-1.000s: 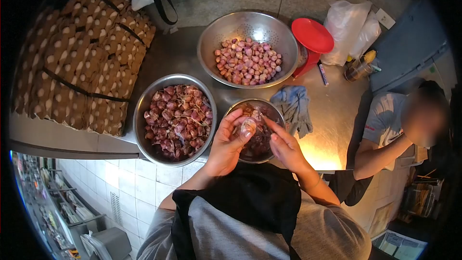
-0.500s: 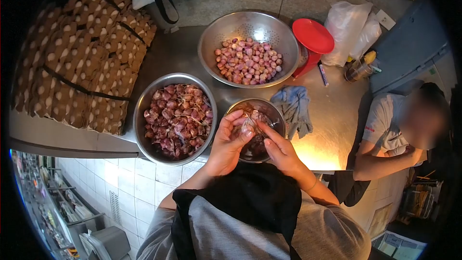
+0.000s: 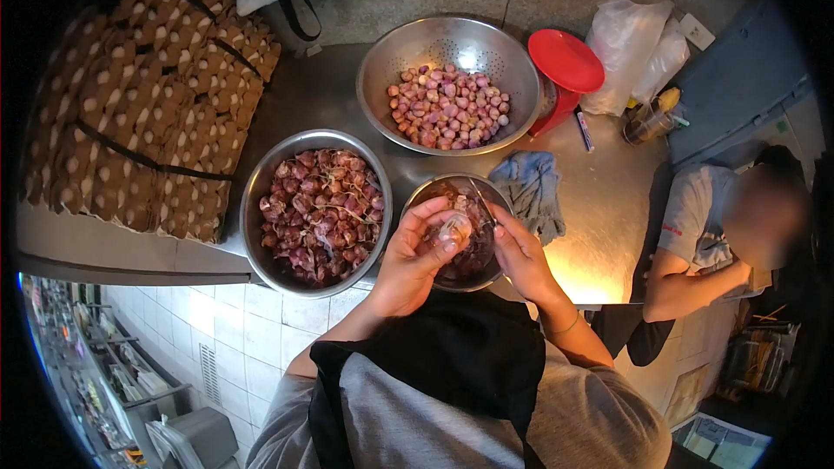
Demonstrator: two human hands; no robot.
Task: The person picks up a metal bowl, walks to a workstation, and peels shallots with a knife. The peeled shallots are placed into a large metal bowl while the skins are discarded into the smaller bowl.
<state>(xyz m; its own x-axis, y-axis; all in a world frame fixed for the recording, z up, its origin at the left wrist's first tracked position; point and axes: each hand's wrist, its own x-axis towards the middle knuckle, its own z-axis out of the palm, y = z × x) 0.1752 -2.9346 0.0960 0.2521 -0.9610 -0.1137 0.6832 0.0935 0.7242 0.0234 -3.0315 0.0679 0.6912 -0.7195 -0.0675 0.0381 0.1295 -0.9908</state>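
Note:
My left hand (image 3: 415,247) is closed around a pale, partly peeled shallot (image 3: 454,227), pinched between thumb and fingers. In my right hand (image 3: 523,262) is a small knife (image 3: 481,198), its thin blade pointing up and away from me, a little apart from the shallot. Both hands are over a small metal bowl (image 3: 463,287) with dark reddish skins (image 3: 476,259) in it. To the left stands a larger metal bowl (image 3: 252,243) full of unpeeled shallots (image 3: 321,208). Behind, a steel colander (image 3: 382,65) holds peeled pink shallots (image 3: 447,108).
A blue-grey cloth (image 3: 530,195) lies right of the small bowl. Beyond it are a red scale (image 3: 566,65), a marker (image 3: 585,132) and plastic bags (image 3: 627,48). Stacked egg trays (image 3: 148,104) fill the left side. Another person (image 3: 704,226) sits at the right.
My right hand and the knife have moved right, away from the shallot. The shallot now shows more clearly in my left hand, which has barely moved.

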